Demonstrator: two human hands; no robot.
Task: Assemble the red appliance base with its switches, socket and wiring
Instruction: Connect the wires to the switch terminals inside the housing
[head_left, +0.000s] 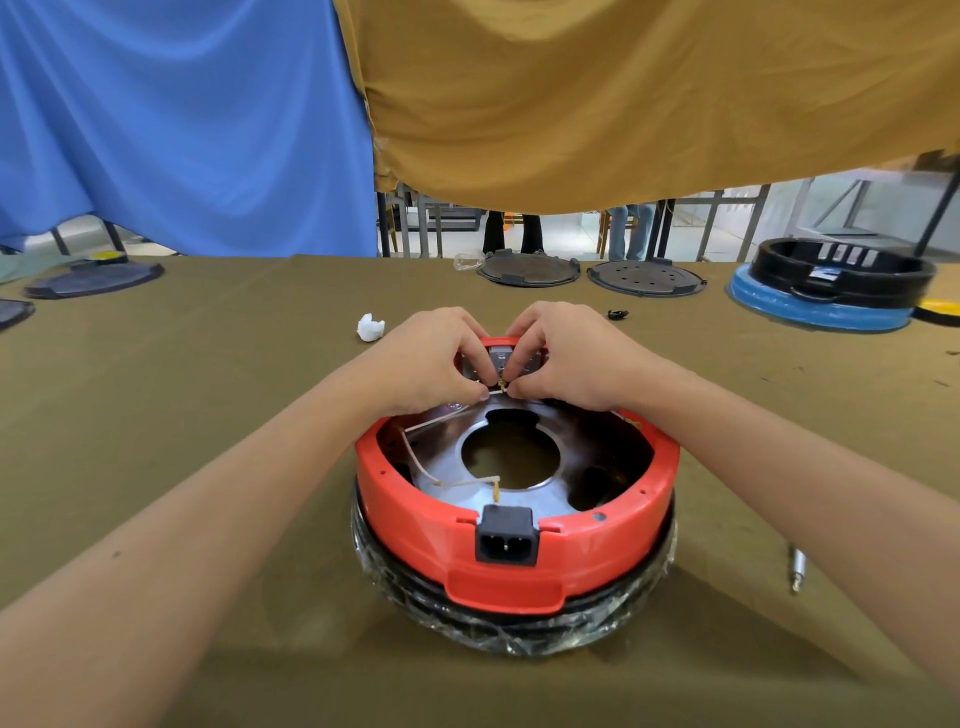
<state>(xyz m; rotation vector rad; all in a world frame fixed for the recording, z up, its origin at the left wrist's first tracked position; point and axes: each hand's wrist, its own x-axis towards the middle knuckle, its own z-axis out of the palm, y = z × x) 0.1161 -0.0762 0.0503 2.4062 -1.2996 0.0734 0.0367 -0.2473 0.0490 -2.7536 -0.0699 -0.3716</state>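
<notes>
Wire end (500, 386), apparently pinched between both hands' grips at red base's (514, 545) far rim.

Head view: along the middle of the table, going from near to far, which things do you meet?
Black socket → round hole in the metal plate → white wire pinched by left hand and right hand → grey switch block.

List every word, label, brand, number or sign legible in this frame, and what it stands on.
None can be read.
black ring housing on the blue base, far right: a white patch, too blurred to tell if it is a label.
black socket on the red appliance base: no marking shows.
left hand and right hand cover the switch area at the far rim.
</notes>
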